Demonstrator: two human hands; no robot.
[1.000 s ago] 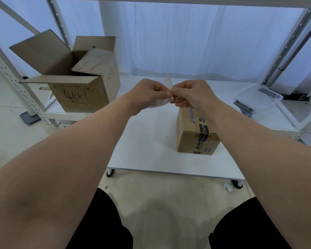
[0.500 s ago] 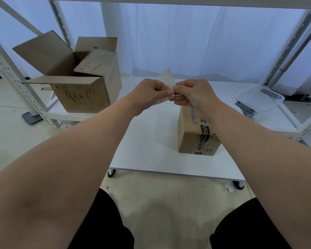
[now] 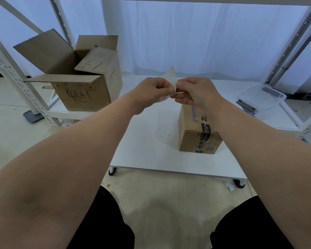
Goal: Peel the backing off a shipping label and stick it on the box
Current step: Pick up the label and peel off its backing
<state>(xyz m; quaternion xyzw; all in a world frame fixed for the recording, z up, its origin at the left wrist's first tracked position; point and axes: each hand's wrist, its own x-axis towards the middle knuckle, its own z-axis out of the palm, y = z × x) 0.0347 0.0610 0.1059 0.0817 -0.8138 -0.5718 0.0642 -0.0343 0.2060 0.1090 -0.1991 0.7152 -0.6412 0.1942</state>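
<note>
We hold a small white paper shipping label (image 3: 171,76) in the air above the low white rectangular table (image 3: 144,146), between our two bare hands, which meet fingertip to fingertip. Our left hand (image 3: 153,91) is closed, thumb and forefinger pinching the label's lower left part, and a white edge of the sheet shows below that hand. Our right hand (image 3: 196,92) is likewise closed, its fingertips pinched on the label's right edge. One pointed corner of the sheet curls upward and away from us above the knuckles; we cannot tell which layer is label and which is backing. The sealed brown cardboard box with blue lettering and clear tape (image 3: 198,133) stands on the table below and just to the right of our hands, partly hidden by our right wrist, and the label is not touching it. At left, a larger open brown cardboard carton with black handwriting (image 3: 83,90) rests on a low shelf of the white metal rack (image 3: 13,76). At right, a clear plastic tray (image 3: 260,96) lies on another shelf.
</note>
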